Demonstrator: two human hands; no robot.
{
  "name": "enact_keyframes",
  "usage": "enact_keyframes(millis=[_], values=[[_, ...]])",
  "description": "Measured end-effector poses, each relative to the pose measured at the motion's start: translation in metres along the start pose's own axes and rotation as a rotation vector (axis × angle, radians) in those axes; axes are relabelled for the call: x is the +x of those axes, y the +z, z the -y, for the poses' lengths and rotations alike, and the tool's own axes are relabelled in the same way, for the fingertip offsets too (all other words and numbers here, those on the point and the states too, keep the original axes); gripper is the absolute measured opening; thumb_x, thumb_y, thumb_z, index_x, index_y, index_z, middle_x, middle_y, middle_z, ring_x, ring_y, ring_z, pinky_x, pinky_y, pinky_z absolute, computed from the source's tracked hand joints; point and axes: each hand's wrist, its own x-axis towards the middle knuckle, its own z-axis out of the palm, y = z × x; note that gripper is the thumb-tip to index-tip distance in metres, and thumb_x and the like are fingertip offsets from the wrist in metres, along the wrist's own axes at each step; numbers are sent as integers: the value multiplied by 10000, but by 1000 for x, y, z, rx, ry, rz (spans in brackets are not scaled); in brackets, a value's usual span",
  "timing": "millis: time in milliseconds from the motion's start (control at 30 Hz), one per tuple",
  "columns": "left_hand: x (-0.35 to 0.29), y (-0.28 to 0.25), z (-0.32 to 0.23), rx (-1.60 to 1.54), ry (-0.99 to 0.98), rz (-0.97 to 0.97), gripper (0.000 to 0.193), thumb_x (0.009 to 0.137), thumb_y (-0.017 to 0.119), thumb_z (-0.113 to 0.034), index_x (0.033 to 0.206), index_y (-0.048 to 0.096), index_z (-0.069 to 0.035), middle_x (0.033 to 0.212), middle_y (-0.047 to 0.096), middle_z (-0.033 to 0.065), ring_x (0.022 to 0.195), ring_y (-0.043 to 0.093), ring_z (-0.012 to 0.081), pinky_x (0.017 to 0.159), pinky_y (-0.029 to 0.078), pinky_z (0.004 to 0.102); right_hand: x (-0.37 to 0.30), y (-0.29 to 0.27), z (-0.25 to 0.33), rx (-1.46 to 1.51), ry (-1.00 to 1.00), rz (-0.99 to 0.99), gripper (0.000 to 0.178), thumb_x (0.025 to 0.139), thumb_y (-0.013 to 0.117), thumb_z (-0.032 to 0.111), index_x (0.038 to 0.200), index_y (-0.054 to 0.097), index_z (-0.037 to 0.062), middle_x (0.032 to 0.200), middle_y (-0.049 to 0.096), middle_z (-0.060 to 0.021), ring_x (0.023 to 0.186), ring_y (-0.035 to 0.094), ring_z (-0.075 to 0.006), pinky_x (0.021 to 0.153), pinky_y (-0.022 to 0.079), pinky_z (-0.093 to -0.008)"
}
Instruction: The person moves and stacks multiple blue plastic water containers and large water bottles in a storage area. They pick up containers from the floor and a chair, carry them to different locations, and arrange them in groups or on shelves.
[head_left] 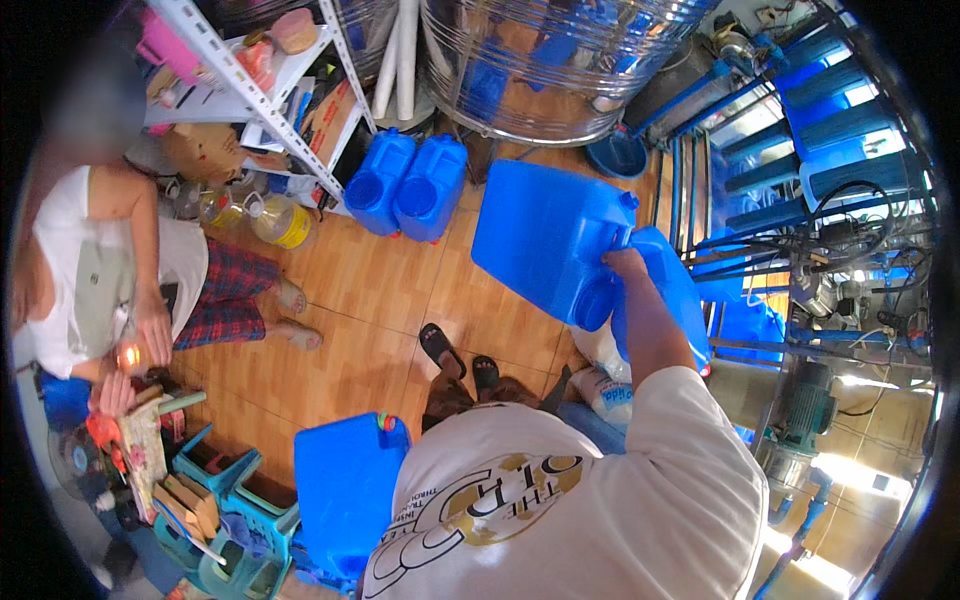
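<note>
My right hand (pixel 626 264) is closed round the handle of a large blue water jug (pixel 540 235), out in front of me to the right. The jug is tilted, its wide blue cap toward me. Another blue jug (pixel 655 285) is right beside it, partly covered by my forearm. At my lower left is a further blue jug (pixel 350 490) with a small red-and-green cap, close against my shirt. My left hand does not show; I cannot tell if it touches that jug.
Two blue jugs (pixel 405 185) stand on the tiled floor by a white metal shelf (pixel 262 105). A large steel tank (pixel 560 85) is ahead, with blue pipes and racks (pixel 800 140) along the right. A seated person (pixel 110 270) and teal plastic baskets (pixel 235 500) are at left.
</note>
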Motion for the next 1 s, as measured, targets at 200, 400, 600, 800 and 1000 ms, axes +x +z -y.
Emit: enact_keyframes(millis=[200, 400, 600, 800, 1000], values=[[-9, 4, -99, 58, 3, -21, 601, 778, 682, -512, 1253, 579, -160, 1097, 609, 111, 830, 579, 284, 764, 530, 502, 41, -10, 47, 35, 245, 12, 509, 756, 698, 423, 1116, 725, 64, 1138, 710, -177, 1100, 673, -321, 938, 523, -427], [-24, 40, -194, 97, 19, -51, 604, 777, 683, -515, 1255, 578, -161, 1102, 608, 112, 832, 578, 285, 765, 530, 502, 123, 32, 74, 38, 341, 163, 534, 806, 673, 446, 1156, 706, 44, 1228, 671, -190, 1178, 634, -324, 981, 509, -439], [-61, 101, -279, 143, 116, -140, 605, 751, 733, -477, 1235, 577, -147, 1077, 595, 68, 828, 525, 243, 740, 515, 438, 222, 113, 112, -71, 272, 242, 675, 758, 744, 533, 1237, 666, 65, 1304, 636, -169, 1210, 613, -336, 1004, 504, -426], [-108, 178, -333, 244, 112, -191, 664, 738, 774, -411, 1302, 547, -144, 1256, 574, 57, 1093, 537, 281, 859, 473, 487, 288, 172, 140, 2, 182, 257, 819, 688, 794, 576, 1301, 621, 61, 1281, 648, -171, 1192, 616, -362, 1045, 468, -446], [-134, 239, -362, 323, 140, -56, 690, 732, 792, -400, 1311, 526, -135, 1299, 565, 49, 1149, 531, 261, 873, 453, 516, 340, 182, 91, 248, -283, 346, 372, 884, 684, 396, 1035, 741, 61, 1048, 728, -121, 942, 671, -306, 843, 510, -430]])
